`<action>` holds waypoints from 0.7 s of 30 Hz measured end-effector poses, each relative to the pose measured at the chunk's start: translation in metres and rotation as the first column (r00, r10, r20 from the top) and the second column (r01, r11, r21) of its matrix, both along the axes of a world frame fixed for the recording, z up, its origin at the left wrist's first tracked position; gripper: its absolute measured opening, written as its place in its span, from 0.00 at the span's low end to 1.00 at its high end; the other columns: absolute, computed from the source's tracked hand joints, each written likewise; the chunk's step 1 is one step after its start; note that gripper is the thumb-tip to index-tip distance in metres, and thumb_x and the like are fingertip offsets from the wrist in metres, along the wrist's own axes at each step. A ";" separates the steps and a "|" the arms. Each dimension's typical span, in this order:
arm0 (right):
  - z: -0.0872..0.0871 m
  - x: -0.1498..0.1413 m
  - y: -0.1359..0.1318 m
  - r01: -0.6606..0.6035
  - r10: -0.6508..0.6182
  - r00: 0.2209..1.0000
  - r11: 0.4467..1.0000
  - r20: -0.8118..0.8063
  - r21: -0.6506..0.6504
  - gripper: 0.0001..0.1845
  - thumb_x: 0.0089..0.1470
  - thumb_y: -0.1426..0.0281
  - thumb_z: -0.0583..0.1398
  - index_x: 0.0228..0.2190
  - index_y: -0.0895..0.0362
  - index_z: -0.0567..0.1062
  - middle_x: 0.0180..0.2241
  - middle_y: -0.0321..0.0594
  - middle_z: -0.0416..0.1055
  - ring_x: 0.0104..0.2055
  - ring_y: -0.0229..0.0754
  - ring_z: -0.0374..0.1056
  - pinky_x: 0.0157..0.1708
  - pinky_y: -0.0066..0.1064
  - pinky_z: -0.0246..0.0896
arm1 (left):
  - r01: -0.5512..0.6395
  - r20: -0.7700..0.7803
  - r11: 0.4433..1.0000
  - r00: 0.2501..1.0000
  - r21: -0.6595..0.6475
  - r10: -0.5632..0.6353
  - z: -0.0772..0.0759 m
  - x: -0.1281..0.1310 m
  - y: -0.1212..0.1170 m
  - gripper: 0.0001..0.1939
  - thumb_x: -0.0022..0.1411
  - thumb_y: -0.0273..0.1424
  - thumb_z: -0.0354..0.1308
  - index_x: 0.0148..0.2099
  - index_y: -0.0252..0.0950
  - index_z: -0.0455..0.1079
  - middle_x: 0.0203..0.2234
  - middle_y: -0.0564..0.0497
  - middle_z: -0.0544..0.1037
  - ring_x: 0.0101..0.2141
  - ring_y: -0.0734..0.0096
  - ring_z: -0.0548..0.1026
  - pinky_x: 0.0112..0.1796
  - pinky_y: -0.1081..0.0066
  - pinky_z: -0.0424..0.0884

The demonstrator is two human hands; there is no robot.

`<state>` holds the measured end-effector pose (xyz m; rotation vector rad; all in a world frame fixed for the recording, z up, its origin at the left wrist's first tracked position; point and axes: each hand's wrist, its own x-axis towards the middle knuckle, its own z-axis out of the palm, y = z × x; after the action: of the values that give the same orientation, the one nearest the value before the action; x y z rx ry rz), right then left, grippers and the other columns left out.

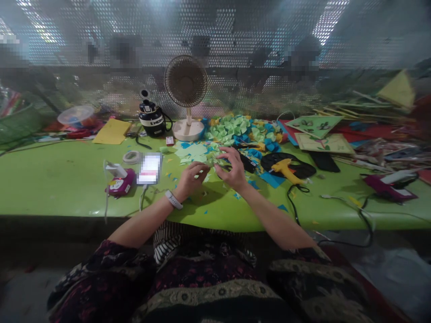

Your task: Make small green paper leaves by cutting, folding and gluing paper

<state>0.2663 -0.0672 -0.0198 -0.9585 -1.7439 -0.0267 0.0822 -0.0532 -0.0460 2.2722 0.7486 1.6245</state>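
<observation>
Between my hands, over the middle of the table, is a small piece of light green paper (211, 161). The fingers of my left hand (193, 179) are pinched on its left side. To its right, my right hand (233, 170) curves towards it with thumb and fingers apart; whether a fingertip touches the paper is hard to see. Flat light green paper cutouts (192, 152) lie just beyond my left hand. Behind my right hand rises a heap of folded light green paper pieces (232, 128), with blue and yellow ones mixed in.
A yellow glue gun (284, 169) rests right of my hands, its cord trailing forward. A fan (186, 83) and dark jug (153, 121) stand behind. Leftward lie a lit phone (149, 168), tape roll (131, 156) and purple power strip (121, 184). Paper scraps dot the green table (60, 179).
</observation>
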 end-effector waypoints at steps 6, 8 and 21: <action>-0.002 -0.001 0.001 -0.016 0.014 0.996 1.000 0.087 0.017 0.07 0.52 0.67 0.61 0.37 0.50 0.73 0.51 0.43 0.71 0.56 0.51 0.67 0.64 0.54 0.47 | 0.043 -0.015 0.999 0.999 -0.016 -0.043 0.003 0.000 -0.004 0.07 0.66 0.31 0.58 0.39 0.34 0.74 0.33 0.48 0.77 0.32 0.76 0.76 0.27 0.79 0.74; -0.003 -0.001 0.001 -0.008 0.006 0.995 1.000 0.099 0.013 0.07 0.52 0.67 0.61 0.36 0.49 0.73 0.51 0.43 0.71 0.56 0.51 0.66 0.64 0.54 0.47 | 0.047 -0.009 0.999 0.999 -0.021 -0.048 0.003 0.001 -0.004 0.06 0.66 0.31 0.58 0.39 0.34 0.74 0.33 0.48 0.77 0.32 0.75 0.76 0.28 0.79 0.75; -0.003 -0.002 0.002 -0.010 0.008 0.995 1.000 0.103 0.027 0.05 0.51 0.69 0.60 0.34 0.50 0.73 0.50 0.43 0.72 0.55 0.50 0.68 0.63 0.55 0.51 | 0.057 -0.005 0.998 0.998 -0.003 -0.057 0.002 0.001 -0.003 0.04 0.65 0.29 0.59 0.38 0.34 0.74 0.31 0.48 0.77 0.32 0.75 0.76 0.27 0.79 0.75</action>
<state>0.2643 -0.0649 -0.0231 -0.9431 -1.8381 -0.0961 0.0833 -0.0560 -0.0438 2.2754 0.6808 1.5921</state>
